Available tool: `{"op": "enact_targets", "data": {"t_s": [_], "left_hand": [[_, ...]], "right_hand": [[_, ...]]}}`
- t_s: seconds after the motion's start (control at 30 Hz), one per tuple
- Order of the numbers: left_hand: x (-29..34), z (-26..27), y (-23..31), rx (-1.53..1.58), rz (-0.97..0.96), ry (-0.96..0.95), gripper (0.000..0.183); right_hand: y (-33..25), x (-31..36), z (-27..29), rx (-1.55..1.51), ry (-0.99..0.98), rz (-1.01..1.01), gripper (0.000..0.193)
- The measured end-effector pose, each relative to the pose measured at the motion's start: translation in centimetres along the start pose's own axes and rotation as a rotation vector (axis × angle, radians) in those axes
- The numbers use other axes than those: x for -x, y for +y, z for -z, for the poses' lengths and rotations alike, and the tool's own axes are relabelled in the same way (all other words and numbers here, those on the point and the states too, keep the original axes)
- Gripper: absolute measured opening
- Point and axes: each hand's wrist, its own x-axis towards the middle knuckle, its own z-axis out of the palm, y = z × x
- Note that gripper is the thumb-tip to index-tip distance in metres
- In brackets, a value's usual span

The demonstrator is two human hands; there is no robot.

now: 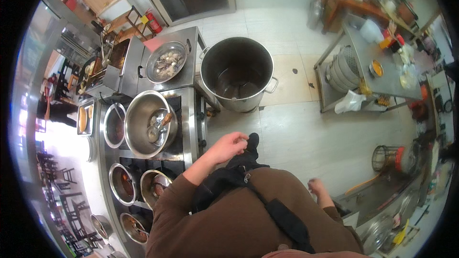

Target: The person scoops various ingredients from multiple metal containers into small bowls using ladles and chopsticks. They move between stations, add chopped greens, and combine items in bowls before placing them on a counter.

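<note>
My left hand (232, 146) hangs in front of my body with fingers loosely bent and nothing visible in them. It is over the floor, just right of the stove's edge and below a tall steel stockpot (237, 74). The pot stands on the floor with two side handles, dark inside with a little something at the bottom. At my right side is my right hand (316, 186), small in view, its fingers curled in with nothing seen in them. Neither hand touches anything. On the stove to my left, a large steel bowl (136, 124) holds a ladle (154, 133).
Several steel pots with food, such as one pot (122, 184), line the stove on my left. A two-handled pan (166, 62) of food sits farther ahead. Right of the stockpot stands a steel table (368, 67) with stacked pans below. A wire basket (385, 157) is at right.
</note>
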Motion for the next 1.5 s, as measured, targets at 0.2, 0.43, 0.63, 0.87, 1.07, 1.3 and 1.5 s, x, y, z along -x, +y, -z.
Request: {"op": "enact_targets", "data": {"t_s": [0.2,0.43,0.63,0.87,1.07,1.3,1.5], "left_hand": [[-9.6,4.3,3.2,-0.052,-0.117,-0.083,0.036],[-14.6,3.7,6.4,0.031,-0.088,-0.147,0.036],[-19.1,1.1,8.5,0.152,0.056,-0.081,0.025],[-27.4,-9.0,13.6,0.099,0.056,-0.171,0.026],[-34.9,-22.1,18.8,-0.026,0.127,-0.227,0.029],[-44.2,-30.9,18.2,-0.095,0.253,-0.233,0.027],[-52.8,-31.7,15.9,-0.335,0.451,-0.24,0.031]], "right_hand": [[-2.1,3.8,4.0,0.293,0.017,0.244,0.036],[-11.2,0.8,6.5,0.057,-0.004,0.089,0.035],[-17.0,-3.9,14.1,0.033,0.317,0.441,0.039],[-11.1,-9.0,22.5,-0.004,0.25,0.376,0.039],[1.1,-10.7,28.9,-0.082,0.268,0.21,0.04],[2.1,-15.5,42.3,-0.179,0.317,0.259,0.042],[-5.2,-17.9,60.4,-0.433,0.412,0.557,0.043]]}}
